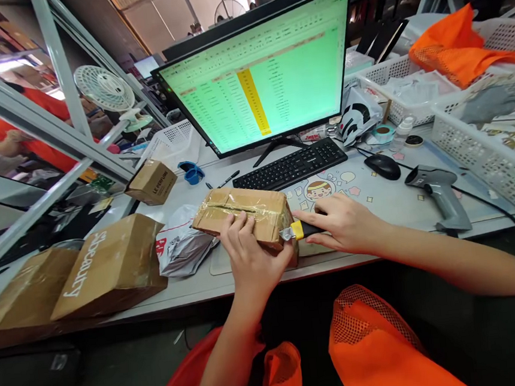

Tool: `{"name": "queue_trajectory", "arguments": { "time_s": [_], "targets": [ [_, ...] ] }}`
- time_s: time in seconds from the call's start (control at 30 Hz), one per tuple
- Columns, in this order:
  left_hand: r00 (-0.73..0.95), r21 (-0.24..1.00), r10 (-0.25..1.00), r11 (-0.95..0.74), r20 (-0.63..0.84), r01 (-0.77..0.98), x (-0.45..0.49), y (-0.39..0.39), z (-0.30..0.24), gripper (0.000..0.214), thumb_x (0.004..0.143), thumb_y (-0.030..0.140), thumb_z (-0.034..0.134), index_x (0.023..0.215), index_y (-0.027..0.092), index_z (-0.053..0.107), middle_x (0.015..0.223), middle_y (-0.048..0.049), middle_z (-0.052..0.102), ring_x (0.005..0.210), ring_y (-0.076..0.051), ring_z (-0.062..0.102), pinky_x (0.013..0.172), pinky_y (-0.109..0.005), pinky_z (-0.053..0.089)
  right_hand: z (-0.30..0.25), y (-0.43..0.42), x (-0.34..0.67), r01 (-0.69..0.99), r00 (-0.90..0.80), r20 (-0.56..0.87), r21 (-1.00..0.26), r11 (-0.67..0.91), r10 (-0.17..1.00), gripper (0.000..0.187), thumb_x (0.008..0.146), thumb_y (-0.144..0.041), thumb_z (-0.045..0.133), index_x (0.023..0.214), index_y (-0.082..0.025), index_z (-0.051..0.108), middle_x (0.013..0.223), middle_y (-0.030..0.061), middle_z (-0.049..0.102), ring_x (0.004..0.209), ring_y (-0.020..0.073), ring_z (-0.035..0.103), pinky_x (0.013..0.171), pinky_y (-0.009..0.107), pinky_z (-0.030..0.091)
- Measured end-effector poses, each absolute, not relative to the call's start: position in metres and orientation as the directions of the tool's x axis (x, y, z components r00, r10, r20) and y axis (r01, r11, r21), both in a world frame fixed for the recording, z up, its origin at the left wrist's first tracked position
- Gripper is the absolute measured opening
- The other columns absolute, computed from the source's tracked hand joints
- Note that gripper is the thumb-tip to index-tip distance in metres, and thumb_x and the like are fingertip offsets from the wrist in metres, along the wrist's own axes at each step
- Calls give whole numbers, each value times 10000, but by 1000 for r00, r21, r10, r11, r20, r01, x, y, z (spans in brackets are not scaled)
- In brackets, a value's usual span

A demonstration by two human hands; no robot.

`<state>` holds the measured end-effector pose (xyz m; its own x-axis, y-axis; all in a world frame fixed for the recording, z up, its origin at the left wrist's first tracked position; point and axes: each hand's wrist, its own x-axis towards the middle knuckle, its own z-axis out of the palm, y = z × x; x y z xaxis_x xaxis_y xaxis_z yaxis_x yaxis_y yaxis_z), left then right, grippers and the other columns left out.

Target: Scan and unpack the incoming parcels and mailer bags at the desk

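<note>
A taped brown cardboard box (258,202) rests at the desk's front edge, just before the keyboard. My left hand (251,250) lies against its near side, fingers over the top edge and thumb toward the right corner, holding it. In my right hand (345,221) is a box cutter (301,230) with a yellow and black handle. The cutter's metal end meets the box's right end, close to my left thumb. Tape runs along the slit-like seam on the top; whether the blade is inside the cardboard is too small to tell.
Left of the box lie a grey-white plastic parcel (183,241) and larger cartons (110,260). Behind stand a keyboard (291,165) and monitor (261,78). A mouse (382,166), barcode scanner (438,195) and white basket (498,160) are on the right. Another person's orange sleeve (42,103) shows far left.
</note>
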<state>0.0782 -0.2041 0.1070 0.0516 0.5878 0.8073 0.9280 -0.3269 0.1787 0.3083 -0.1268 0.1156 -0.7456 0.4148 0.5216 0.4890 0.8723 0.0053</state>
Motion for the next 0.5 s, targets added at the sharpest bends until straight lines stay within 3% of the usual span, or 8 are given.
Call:
{"name": "queue_trajectory", "arguments": {
  "time_s": [0.07, 0.13, 0.2, 0.27, 0.33, 0.4, 0.5],
  "targets": [
    [94, 138, 566, -353, 819, 926, 74, -207, 106, 695, 753, 375, 810, 1327, 163, 478, 1326, -201, 560, 1365, -423, 499, 1145, -645, 386, 120, -100, 321, 602, -690, 473, -44, 797, 548, 617, 1068, -632, 398, 1447, -220, 656, 932, 113, 657, 835, 248, 577, 803, 375, 416],
    [125, 132, 548, -405, 827, 905, 57, -213, 103, 697, 754, 370, 809, 1341, 172, 490, 1336, -197, 573, 1377, -425, 501, 1132, -644, 409, 121, -66, 348, 804, -477, 430, -139, 578, 767, 609, 1065, -608, 401, 1445, -206, 657, 961, 136, 693, 845, 273, 606, 800, 392, 436],
    [155, 200, 558, -522, 815, 829, 29, -220, 98, 595, 798, 358, 773, 1320, 210, 532, 1370, -174, 591, 1407, -418, 504, 1129, -645, 430, 114, -38, 382, 913, -233, 393, -226, 339, 889, 608, 1061, -585, 394, 1458, -197, 641, 1047, 161, 729, 922, 321, 639, 812, 417, 466],
    [92, 328, 547, -618, 832, 714, -5, -224, 90, 351, 878, 329, 686, 1210, 248, 608, 1362, -124, 634, 1381, -378, 562, 1123, -621, 461, 102, -27, 411, 920, -187, 346, -267, 287, 920, 599, 1057, -584, 388, 1458, -215, 639, 1143, 158, 745, 1007, 345, 664, 832, 428, 492],
    [-150, 450, 488, -586, 860, 674, -30, -227, 83, 169, 936, 295, 600, 1088, 252, 660, 1329, -87, 670, 1332, -326, 617, 1138, -583, 466, 88, -36, 427, 900, -237, 307, -289, 328, 922, 591, 1059, -586, 382, 1447, -229, 648, 1185, 142, 752, 1053, 345, 684, 855, 429, 517],
    [-385, 542, 393, -466, 835, 699, -38, -230, 78, 216, 976, 329, 544, 1114, 243, 685, 1406, -105, 638, 1380, -314, 582, 1180, -568, 431, 76, -54, 427, 870, -295, 291, -312, 382, 910, 590, 1065, -582, 379, 1449, -225, 649, 1226, 135, 751, 1107, 341, 692, 902, 439, 534],
    [-376, 526, 433, -307, 819, 793, -18, -230, 77, 440, 968, 499, 593, 1302, 216, 632, 1626, -179, 426, 1567, -372, 335, 1266, -624, 268, 70, -79, 407, 817, -377, 271, -353, 456, 886, 583, 1075, -565, 381, 1471, -218, 632, 1308, 131, 729, 1179, 331, 685, 965, 451, 544]
  ]
}}
